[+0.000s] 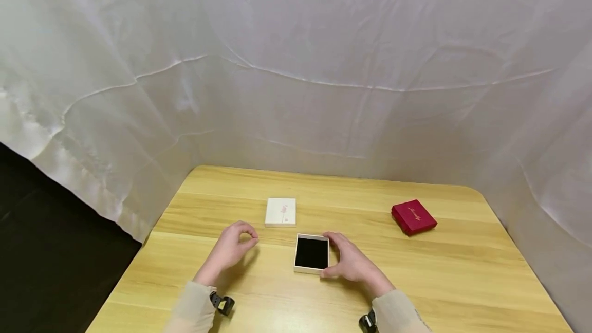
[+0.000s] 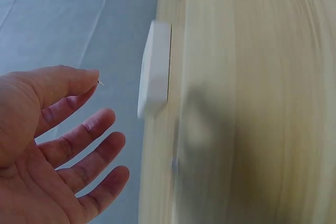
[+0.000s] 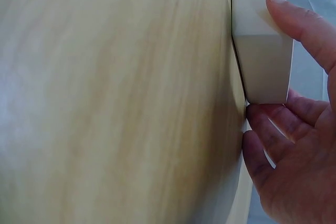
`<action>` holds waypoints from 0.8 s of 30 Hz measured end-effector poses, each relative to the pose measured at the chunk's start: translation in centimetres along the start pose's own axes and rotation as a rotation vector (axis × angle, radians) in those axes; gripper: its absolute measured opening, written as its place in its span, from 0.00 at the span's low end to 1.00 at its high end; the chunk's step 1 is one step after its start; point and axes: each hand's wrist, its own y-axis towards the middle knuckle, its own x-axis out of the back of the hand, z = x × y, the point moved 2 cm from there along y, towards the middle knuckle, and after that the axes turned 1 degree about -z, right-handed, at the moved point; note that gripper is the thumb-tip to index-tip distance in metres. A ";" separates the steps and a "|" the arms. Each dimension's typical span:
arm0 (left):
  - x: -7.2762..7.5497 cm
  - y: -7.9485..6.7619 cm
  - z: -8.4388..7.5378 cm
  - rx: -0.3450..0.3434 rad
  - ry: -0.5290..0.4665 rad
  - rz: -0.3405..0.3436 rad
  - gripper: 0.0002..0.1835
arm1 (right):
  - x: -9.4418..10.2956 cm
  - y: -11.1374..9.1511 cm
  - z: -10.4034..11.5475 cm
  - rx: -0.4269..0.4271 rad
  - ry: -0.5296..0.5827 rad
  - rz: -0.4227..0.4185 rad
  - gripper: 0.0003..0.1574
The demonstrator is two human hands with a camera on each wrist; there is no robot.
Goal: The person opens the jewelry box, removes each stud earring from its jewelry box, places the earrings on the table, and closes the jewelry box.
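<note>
My left hand (image 1: 232, 246) hovers above the table, left of an uncovered white box (image 1: 312, 253) with a black lining. Its thumb and forefinger pinch a tiny thin shiny piece (image 2: 100, 83), mostly hidden by the fingertips; its kind cannot be made out. The other fingers are spread and loosely bent. My right hand (image 1: 350, 261) grips the uncovered box at its right end, with the thumb on the near side and fingers at the far side. That box lies flat on the table. Behind it, to the left, sits a white lid (image 1: 280, 212) with a pink flower print.
A dark red box (image 1: 413, 217) with gold lettering stands toward the right of the wooden table (image 1: 462, 281). Pale cloth (image 1: 324, 66) hangs around the back and sides. A dark area (image 1: 51, 251) lies beyond the table's left edge.
</note>
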 end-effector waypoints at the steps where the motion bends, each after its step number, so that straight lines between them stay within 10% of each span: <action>1: 0.3 -0.2 0.3 0.013 0.006 -0.009 0.07 | 0.0 0.0 0.0 -0.002 0.001 -0.001 0.60; 12: 3.5 -1.2 3.2 0.109 0.056 -0.041 0.03 | 0.0 0.0 0.0 -0.003 0.015 0.004 0.59; 24: 3.7 -1.1 4.3 0.131 0.082 -0.011 0.04 | 0.0 0.0 0.1 0.000 0.008 0.004 0.59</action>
